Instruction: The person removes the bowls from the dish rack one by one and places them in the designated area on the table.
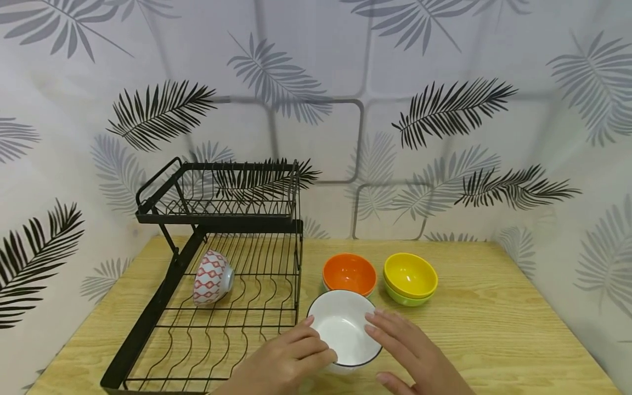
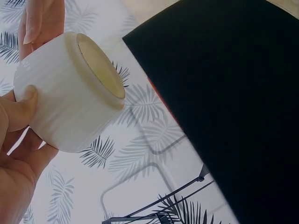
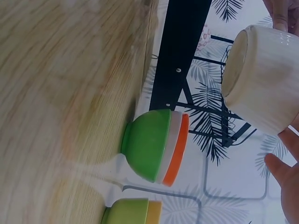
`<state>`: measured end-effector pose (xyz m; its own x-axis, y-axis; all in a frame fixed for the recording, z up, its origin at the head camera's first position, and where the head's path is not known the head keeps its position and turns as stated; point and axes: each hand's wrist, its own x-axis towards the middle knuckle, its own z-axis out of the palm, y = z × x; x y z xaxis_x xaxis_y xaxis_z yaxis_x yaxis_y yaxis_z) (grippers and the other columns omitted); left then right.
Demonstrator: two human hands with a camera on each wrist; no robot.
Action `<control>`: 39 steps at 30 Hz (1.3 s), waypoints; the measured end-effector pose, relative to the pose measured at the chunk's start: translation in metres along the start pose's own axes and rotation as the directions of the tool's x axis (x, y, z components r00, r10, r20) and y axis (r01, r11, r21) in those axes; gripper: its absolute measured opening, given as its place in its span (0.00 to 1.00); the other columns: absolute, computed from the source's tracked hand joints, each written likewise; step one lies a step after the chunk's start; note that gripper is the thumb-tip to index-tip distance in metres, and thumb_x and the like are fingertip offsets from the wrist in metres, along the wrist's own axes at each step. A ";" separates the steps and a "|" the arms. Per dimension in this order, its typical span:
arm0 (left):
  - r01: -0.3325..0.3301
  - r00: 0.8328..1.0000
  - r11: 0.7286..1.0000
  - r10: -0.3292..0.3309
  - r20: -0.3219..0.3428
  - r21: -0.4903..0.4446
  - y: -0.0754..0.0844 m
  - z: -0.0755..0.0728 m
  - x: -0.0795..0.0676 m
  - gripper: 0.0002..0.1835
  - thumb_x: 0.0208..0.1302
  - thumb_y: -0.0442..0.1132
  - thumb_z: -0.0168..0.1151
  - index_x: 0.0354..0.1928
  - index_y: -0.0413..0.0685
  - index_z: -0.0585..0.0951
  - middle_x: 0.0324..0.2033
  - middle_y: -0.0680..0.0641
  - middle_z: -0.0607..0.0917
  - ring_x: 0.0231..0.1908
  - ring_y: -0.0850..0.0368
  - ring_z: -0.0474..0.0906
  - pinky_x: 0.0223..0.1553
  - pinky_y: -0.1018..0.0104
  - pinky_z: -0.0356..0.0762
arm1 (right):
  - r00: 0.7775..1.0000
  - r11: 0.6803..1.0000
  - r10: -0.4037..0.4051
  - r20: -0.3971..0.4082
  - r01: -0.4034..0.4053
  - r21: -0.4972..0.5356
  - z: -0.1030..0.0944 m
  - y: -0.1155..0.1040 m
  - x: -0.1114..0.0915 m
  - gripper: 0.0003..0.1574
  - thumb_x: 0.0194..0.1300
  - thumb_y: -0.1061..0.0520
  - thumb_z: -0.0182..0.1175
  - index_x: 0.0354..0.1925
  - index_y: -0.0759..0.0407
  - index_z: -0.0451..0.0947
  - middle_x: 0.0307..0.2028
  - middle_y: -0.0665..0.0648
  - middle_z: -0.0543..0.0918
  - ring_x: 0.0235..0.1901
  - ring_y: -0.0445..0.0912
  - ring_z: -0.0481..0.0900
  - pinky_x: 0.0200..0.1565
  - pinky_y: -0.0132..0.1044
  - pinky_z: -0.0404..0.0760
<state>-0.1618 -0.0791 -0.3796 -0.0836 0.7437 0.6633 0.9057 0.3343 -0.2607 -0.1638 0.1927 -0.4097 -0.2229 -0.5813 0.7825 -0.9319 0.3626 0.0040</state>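
A white bowl with a dark rim is held off the table, its inside facing the head camera. My left hand grips its left side; in the left wrist view the thumb presses the outer wall and fingers curl at the rim. On the opposite side, my right hand has its fingers extended, tips right at the rim, thumb apart. The bowl's pale unglazed-looking foot shows in the right wrist view. Behind it stand a stack topped by an orange bowl and a yellow bowl on a lime-green one.
A black two-tier dish rack fills the left of the wooden table. On its lower tier a red-patterned bowl stands on edge. A green bowl sits lowest in the orange-topped stack. A leaf-print curtain hangs behind.
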 end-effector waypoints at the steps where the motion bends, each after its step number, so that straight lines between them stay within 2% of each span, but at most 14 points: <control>1: -0.001 1.000 1.000 0.001 -0.002 0.002 0.000 0.000 0.001 0.09 0.58 0.35 0.61 0.41 0.50 0.83 0.35 0.56 0.82 0.43 0.63 0.77 0.57 0.56 0.76 | 1.000 1.000 -0.005 0.002 0.005 -0.001 0.001 -0.001 0.000 0.33 0.72 0.44 0.51 0.58 0.71 0.71 0.60 0.67 0.73 0.63 0.55 0.68 0.70 0.36 0.56; 3: -0.003 1.000 1.000 0.003 -0.006 0.006 0.002 0.000 0.002 0.07 0.64 0.37 0.57 0.40 0.50 0.83 0.35 0.56 0.82 0.42 0.63 0.77 0.56 0.56 0.76 | 1.000 1.000 -0.012 0.005 0.012 -0.010 0.002 -0.002 0.001 0.32 0.72 0.44 0.51 0.58 0.70 0.72 0.59 0.67 0.74 0.62 0.55 0.69 0.69 0.34 0.58; 5: -0.006 1.000 1.000 0.006 -0.005 0.010 0.003 0.001 0.003 0.10 0.70 0.40 0.52 0.39 0.51 0.83 0.34 0.57 0.82 0.41 0.64 0.77 0.56 0.57 0.76 | 1.000 1.000 0.005 0.021 -0.004 -0.019 0.002 -0.004 0.001 0.30 0.72 0.44 0.51 0.59 0.67 0.73 0.59 0.64 0.75 0.61 0.54 0.70 0.68 0.31 0.59; 9: -0.021 1.000 1.000 0.021 0.010 0.018 0.005 0.001 0.005 0.14 0.74 0.42 0.46 0.39 0.52 0.83 0.33 0.58 0.80 0.40 0.65 0.75 0.56 0.58 0.76 | 0.998 0.999 0.026 0.061 -0.024 -0.028 0.005 -0.007 0.000 0.27 0.72 0.46 0.51 0.59 0.62 0.75 0.57 0.58 0.78 0.60 0.52 0.72 0.68 0.30 0.58; 12: -0.033 0.999 0.999 0.032 0.020 0.030 0.005 0.000 0.006 0.11 0.70 0.39 0.50 0.39 0.52 0.83 0.32 0.59 0.80 0.39 0.66 0.75 0.56 0.58 0.76 | 0.997 1.000 0.017 0.073 -0.016 -0.019 0.006 -0.007 0.000 0.23 0.72 0.47 0.53 0.57 0.59 0.76 0.55 0.55 0.80 0.58 0.51 0.75 0.67 0.30 0.61; 16: -0.030 0.999 0.999 0.029 0.028 0.026 0.006 0.000 0.007 0.08 0.67 0.38 0.54 0.39 0.52 0.83 0.32 0.59 0.80 0.39 0.66 0.75 0.57 0.57 0.76 | 0.996 1.000 0.002 0.085 -0.002 0.005 0.006 -0.006 0.000 0.17 0.73 0.49 0.51 0.51 0.55 0.79 0.48 0.49 0.82 0.52 0.48 0.78 0.61 0.29 0.70; 21: -0.044 0.998 0.997 0.042 0.036 0.056 0.005 0.000 0.009 0.10 0.68 0.37 0.51 0.38 0.53 0.83 0.32 0.60 0.81 0.38 0.66 0.74 0.57 0.57 0.76 | 0.994 0.999 0.002 0.108 -0.006 0.032 0.006 -0.006 0.000 0.10 0.72 0.51 0.53 0.41 0.52 0.79 0.40 0.43 0.82 0.45 0.44 0.80 0.51 0.27 0.78; 26: -0.046 0.998 0.998 0.044 0.033 0.052 0.005 0.000 0.009 0.12 0.71 0.36 0.48 0.38 0.53 0.83 0.31 0.60 0.80 0.38 0.66 0.74 0.57 0.58 0.76 | 0.991 0.998 0.023 0.134 -0.030 0.047 0.005 -0.008 0.000 0.05 0.69 0.52 0.57 0.39 0.51 0.78 0.37 0.43 0.82 0.41 0.41 0.79 0.46 0.24 0.79; 29: -0.037 0.999 0.999 0.036 0.039 0.032 0.006 0.001 0.009 0.10 0.71 0.37 0.50 0.38 0.53 0.83 0.31 0.60 0.81 0.38 0.66 0.74 0.57 0.57 0.76 | 0.985 0.996 0.053 0.162 -0.064 0.063 0.003 -0.009 0.001 0.08 0.70 0.50 0.55 0.39 0.51 0.79 0.36 0.42 0.82 0.40 0.39 0.79 0.46 0.23 0.78; 33: 0.011 0.994 0.999 -0.007 0.105 -0.040 0.008 -0.001 0.010 0.06 0.66 0.43 0.60 0.40 0.53 0.83 0.32 0.60 0.81 0.39 0.66 0.75 0.58 0.57 0.75 | 0.985 0.994 0.061 0.164 -0.075 0.075 0.004 -0.011 0.000 0.09 0.71 0.50 0.54 0.38 0.51 0.79 0.35 0.43 0.82 0.38 0.39 0.79 0.44 0.22 0.79; 36: 0.057 0.984 0.993 -0.038 0.172 -0.107 0.010 -0.003 0.011 0.09 0.63 0.46 0.63 0.42 0.52 0.83 0.34 0.60 0.82 0.40 0.67 0.75 0.59 0.57 0.74 | 0.985 0.993 0.063 0.160 -0.077 0.087 0.005 -0.012 -0.002 0.04 0.66 0.53 0.61 0.38 0.51 0.78 0.34 0.44 0.82 0.36 0.39 0.80 0.42 0.22 0.79; 39: 0.077 0.975 0.988 -0.047 0.215 -0.132 0.011 -0.004 0.012 0.10 0.62 0.45 0.65 0.43 0.51 0.83 0.34 0.60 0.82 0.40 0.67 0.75 0.59 0.57 0.74 | 0.979 0.988 0.101 0.176 -0.119 0.098 0.006 -0.014 -0.004 0.08 0.58 0.55 0.68 0.37 0.50 0.79 0.33 0.44 0.83 0.36 0.37 0.80 0.43 0.21 0.79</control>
<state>-0.1516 -0.0694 -0.3718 -0.2138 0.8341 0.5084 0.9436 0.3111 -0.1137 -0.1515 0.1852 -0.4168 -0.3625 -0.6609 0.6571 -0.9222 0.3565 -0.1501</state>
